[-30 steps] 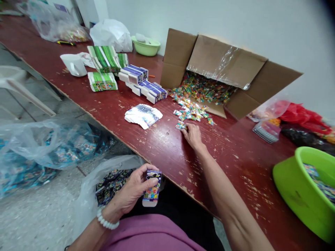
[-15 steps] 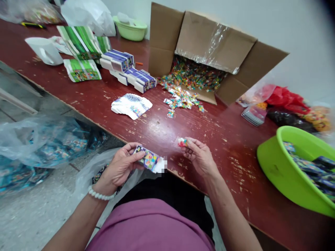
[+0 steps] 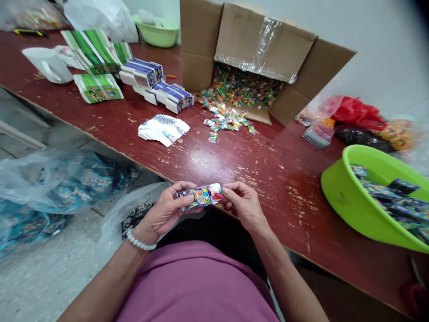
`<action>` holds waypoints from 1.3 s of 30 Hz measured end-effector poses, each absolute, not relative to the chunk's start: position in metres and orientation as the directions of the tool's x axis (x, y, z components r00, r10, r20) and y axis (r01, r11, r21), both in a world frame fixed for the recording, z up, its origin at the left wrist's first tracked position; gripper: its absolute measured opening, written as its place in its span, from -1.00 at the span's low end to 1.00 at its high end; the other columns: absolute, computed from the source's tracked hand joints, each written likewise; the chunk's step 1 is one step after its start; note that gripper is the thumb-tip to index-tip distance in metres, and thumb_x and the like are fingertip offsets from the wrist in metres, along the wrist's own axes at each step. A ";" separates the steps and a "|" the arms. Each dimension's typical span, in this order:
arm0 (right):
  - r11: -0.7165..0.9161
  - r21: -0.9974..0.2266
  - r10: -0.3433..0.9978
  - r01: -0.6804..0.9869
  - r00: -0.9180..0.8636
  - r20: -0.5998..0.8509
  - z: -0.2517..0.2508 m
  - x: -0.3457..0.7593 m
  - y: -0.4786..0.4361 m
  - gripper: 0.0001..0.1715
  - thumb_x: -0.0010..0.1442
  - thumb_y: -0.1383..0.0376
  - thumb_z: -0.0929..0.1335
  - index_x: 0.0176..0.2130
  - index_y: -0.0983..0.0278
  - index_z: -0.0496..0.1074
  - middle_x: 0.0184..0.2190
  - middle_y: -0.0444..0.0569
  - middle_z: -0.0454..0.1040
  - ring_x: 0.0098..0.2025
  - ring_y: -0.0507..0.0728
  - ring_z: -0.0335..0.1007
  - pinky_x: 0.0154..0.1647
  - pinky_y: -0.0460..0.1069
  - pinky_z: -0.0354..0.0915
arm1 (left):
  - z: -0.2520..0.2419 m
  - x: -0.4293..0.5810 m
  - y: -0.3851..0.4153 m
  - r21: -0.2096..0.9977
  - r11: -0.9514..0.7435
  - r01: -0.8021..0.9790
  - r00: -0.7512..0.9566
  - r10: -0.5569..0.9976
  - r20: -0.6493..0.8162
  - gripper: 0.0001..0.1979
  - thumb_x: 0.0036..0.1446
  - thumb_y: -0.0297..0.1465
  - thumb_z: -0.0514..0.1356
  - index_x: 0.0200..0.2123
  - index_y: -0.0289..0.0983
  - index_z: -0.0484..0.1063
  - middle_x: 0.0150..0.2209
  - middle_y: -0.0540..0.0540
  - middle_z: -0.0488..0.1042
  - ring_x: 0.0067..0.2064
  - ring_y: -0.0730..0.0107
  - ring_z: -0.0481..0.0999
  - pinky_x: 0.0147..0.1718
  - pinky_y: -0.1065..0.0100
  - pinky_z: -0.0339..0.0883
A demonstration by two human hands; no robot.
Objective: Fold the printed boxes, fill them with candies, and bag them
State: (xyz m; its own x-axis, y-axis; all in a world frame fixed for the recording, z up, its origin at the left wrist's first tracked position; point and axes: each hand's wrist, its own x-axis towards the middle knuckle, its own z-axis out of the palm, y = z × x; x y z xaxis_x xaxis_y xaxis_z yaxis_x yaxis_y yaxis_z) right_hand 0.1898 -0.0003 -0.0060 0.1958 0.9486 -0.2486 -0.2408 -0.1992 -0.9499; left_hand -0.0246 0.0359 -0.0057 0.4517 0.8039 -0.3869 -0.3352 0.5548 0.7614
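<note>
My left hand (image 3: 169, 205) is closed round a small printed candy box (image 3: 197, 197), thumb on its front, with the box's open end facing right. At that end my right hand (image 3: 244, 203) pinches a small wrapped candy (image 3: 217, 193), red and white, which sits at the mouth of the box. How far in the candy reaches I cannot tell. Beyond the hands lies a fan of flat unfolded boxes (image 3: 164, 129) on the red table (image 3: 268, 179). A heap of wrapped candies (image 3: 229, 117) spills from a cardboard carton (image 3: 264, 44).
A green basin (image 3: 348, 210) with several filled-looking boxes stands at the right. Bundles of purple boxes (image 3: 144, 73) and green boxes (image 3: 98, 88) lie at the back left, near a white mug (image 3: 47, 65). Plastic bags (image 3: 67, 188) lie on the floor at left.
My right hand has brought the candy left to the box's open end. My left hand has turned the box so that this end points slightly upward. The view has shifted a little.
</note>
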 end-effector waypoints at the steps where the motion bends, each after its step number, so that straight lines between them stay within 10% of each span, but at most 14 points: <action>1: -0.188 -0.955 0.952 -0.229 0.197 -0.234 -0.004 0.189 0.000 -0.65 -0.06 0.12 0.57 -0.37 0.30 0.53 -0.60 -0.18 0.48 -0.63 -0.08 0.25 -0.62 -0.18 0.19 | -0.007 -0.024 0.033 0.777 0.549 -0.308 0.485 0.793 -0.368 -0.59 -0.07 -0.45 0.45 -0.11 -0.26 0.50 -0.13 -0.11 0.56 -0.23 0.28 0.59 -0.28 0.26 0.56; 8: -0.164 -0.978 0.958 -0.127 0.217 -0.189 0.001 0.182 0.009 -0.66 -0.10 0.11 0.58 -0.40 0.26 0.53 -0.56 -0.16 0.46 -0.58 -0.02 0.28 -0.57 -0.10 0.24 | -0.009 -0.013 0.025 0.838 0.541 -0.072 0.733 0.599 -0.324 -0.52 -0.01 -0.38 0.40 0.01 -0.32 0.45 -0.22 -0.11 0.54 -0.35 0.41 0.53 -0.34 0.39 0.45; 12: -0.010 -0.994 0.997 0.109 0.075 -0.001 0.002 0.183 0.006 -0.74 0.13 0.08 0.46 -0.39 0.22 0.60 -0.20 -0.01 0.50 -0.18 0.12 0.44 -0.27 -0.03 0.38 | -0.011 -0.008 0.028 0.832 0.536 -0.144 0.738 0.618 -0.270 -0.47 0.07 -0.36 0.34 0.11 -0.24 0.34 -0.17 -0.14 0.56 -0.41 0.40 0.57 -0.41 0.42 0.40; 15: -0.060 -0.998 0.993 -0.032 0.097 -0.063 -0.001 0.184 0.002 -0.67 0.23 0.03 0.38 -0.13 0.14 0.59 -0.05 -0.02 0.46 -0.12 0.12 0.44 -0.24 -0.03 0.40 | -0.012 -0.007 0.031 0.807 0.555 -0.204 0.696 0.662 -0.279 -0.52 0.08 -0.33 0.32 0.07 -0.25 0.35 -0.25 -0.12 0.58 -0.43 0.38 0.57 -0.42 0.42 0.41; 23: -0.225 -0.932 0.973 -0.285 -0.120 -0.198 -0.011 0.165 0.001 -0.61 0.11 0.17 0.50 -0.06 0.19 0.49 -0.30 -0.12 0.54 -0.52 -0.04 0.38 -0.47 -0.10 0.33 | -0.010 0.002 0.025 0.743 0.618 -0.258 0.559 0.722 -0.407 -0.53 0.15 -0.04 0.21 -0.19 -0.38 0.52 -0.45 -0.15 0.55 -0.51 0.36 0.51 -0.56 0.40 0.42; 27: -0.093 -0.983 0.995 -0.159 -0.044 -0.087 -0.011 0.158 0.001 -0.77 0.15 0.14 0.47 -0.24 0.23 0.53 -0.39 -0.11 0.52 -0.56 0.00 0.39 -0.51 -0.07 0.33 | -0.014 0.002 0.021 0.796 0.544 -0.266 0.477 0.792 -0.382 -0.54 0.13 -0.06 0.25 -0.12 -0.35 0.52 -0.47 -0.08 0.53 -0.53 0.40 0.49 -0.58 0.44 0.40; 33: 0.191 -0.943 0.982 0.271 -0.062 0.181 0.000 0.165 -0.001 -0.79 0.29 0.19 0.37 -0.20 0.15 0.63 -0.40 -0.06 0.59 -0.32 0.13 0.53 -0.14 0.05 0.39 | -0.010 -0.004 0.025 0.557 0.768 -0.317 0.636 0.608 -0.476 -0.44 0.22 0.10 0.08 -0.19 -0.32 0.47 -0.48 -0.12 0.53 -0.60 0.37 0.49 -0.65 0.39 0.38; 39: -0.069 -0.994 0.993 0.090 -0.085 -0.077 0.001 0.160 0.004 -0.81 0.14 0.16 0.46 -0.34 0.24 0.54 -0.50 -0.11 0.56 -0.53 0.07 0.47 -0.43 -0.03 0.38 | -0.011 -0.003 0.025 0.582 0.742 -0.333 0.576 0.649 -0.498 -0.56 0.29 -0.01 0.07 -0.11 -0.27 0.44 -0.51 -0.07 0.50 -0.60 0.38 0.49 -0.65 0.41 0.38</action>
